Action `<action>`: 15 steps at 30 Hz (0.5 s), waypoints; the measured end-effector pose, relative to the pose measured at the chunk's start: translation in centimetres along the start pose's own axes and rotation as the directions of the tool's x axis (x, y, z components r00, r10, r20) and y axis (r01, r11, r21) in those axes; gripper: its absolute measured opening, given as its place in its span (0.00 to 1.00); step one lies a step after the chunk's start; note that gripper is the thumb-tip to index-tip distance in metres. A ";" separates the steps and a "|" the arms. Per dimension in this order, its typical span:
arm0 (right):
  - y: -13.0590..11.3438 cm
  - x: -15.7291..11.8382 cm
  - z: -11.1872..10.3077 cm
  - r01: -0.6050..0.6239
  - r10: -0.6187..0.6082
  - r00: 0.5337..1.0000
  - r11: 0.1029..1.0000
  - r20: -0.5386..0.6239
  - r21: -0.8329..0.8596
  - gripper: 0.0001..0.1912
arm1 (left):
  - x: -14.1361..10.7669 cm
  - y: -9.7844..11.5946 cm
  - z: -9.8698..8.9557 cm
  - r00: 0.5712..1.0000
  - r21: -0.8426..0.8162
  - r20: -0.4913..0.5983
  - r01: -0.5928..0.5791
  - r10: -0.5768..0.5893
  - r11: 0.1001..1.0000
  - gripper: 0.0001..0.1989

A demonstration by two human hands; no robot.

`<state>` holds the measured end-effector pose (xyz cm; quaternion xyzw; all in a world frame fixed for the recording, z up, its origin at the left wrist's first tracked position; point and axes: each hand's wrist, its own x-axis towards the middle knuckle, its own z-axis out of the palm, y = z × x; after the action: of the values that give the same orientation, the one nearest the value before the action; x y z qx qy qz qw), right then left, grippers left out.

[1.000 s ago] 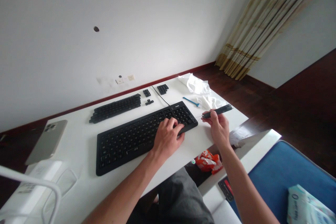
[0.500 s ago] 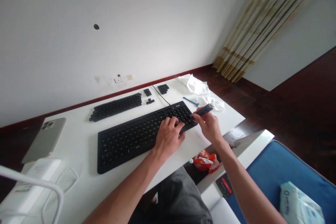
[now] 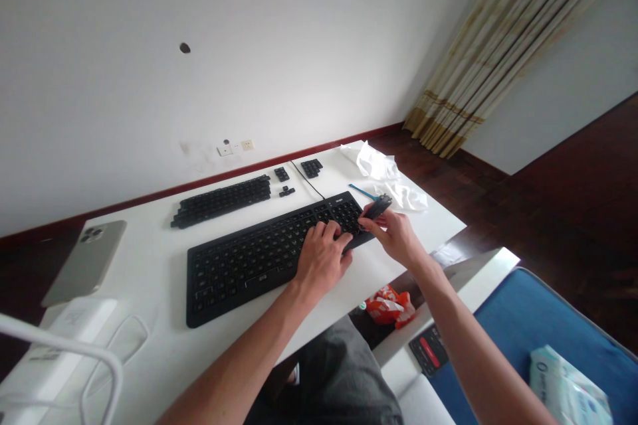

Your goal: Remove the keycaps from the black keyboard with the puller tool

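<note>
1 phone [image 3: 94,252] lies at the left edge of the white tabletop [image 3: 144,265], with a power strip [image 3: 74,325] by the near left corner. A long keycap block [image 3: 222,202] runs along the far edge. The black keyboard [image 3: 249,262] stretches between that block and the near edge. Towards the far edge sit 3 small keycap groups [image 3: 287,192]. The left hand [image 3: 321,252] rests fingers-down on the keyboard's right half; I cannot tell whether it grips it. A blue tool [image 3: 361,191] lies beyond the keyboard's right end. There, the right hand [image 3: 391,232] pinches a dark tool [image 3: 377,206], its lower end at the keys. Crumpled white sheets [image 3: 375,165] lie at the far right corner.
</note>
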<state>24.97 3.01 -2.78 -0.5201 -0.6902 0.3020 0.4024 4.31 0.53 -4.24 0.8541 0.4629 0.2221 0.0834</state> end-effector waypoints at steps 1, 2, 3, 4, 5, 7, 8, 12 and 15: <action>0.1 -0.1 0.1 0.000 0.000 1.000 1.000 -0.003 0.013 0.15 | 0.0 0.0 0.0 1.000 0.003 0.001 -0.001 0.001 1.000 0.13; 0.1 -0.1 0.1 -0.001 0.001 1.000 1.000 -0.006 0.025 0.15 | 0.0 0.0 0.0 1.000 0.006 0.003 0.000 0.000 1.000 0.13; 0.2 -0.2 0.1 -0.001 0.001 1.000 0.999 -0.008 0.036 0.15 | 0.0 0.0 0.0 1.000 0.010 0.005 0.001 -0.001 1.000 0.13; 0.3 -0.2 0.2 -0.002 0.002 1.000 0.999 -0.008 0.043 0.15 | 0.0 0.0 0.0 1.000 0.014 0.008 0.002 -0.003 1.000 0.13; 0.3 -0.2 0.2 -0.003 0.003 1.000 0.999 -0.005 0.047 0.15 | 0.0 0.0 0.1 1.000 0.019 0.010 0.005 -0.005 1.000 0.14; 0.6 -0.3 0.1 -0.004 0.004 1.000 0.999 0.004 0.050 0.15 | 0.0 0.0 0.0 1.000 0.030 0.016 0.011 -0.011 0.999 0.14; 0.7 -0.3 0.0 -0.003 0.003 1.000 0.998 -0.006 0.059 0.14 | 0.0 0.1 0.0 1.000 0.035 0.018 0.014 -0.015 0.999 0.14; 1.5 -0.8 -0.8 0.031 0.012 0.974 0.982 -0.224 0.187 0.14 | 0.0 0.1 -0.1 0.999 0.036 0.029 0.029 -0.030 0.999 0.14; 2.0 -1.3 -1.5 0.019 0.068 0.950 0.962 -0.306 0.273 0.15 | 0.2 0.1 -0.1 0.998 0.007 0.026 0.049 -0.049 0.999 0.16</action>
<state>27.37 2.28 -4.05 -0.5095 -0.5631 0.3129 0.5705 4.41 0.65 -4.05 0.8455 0.4834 0.2074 0.0919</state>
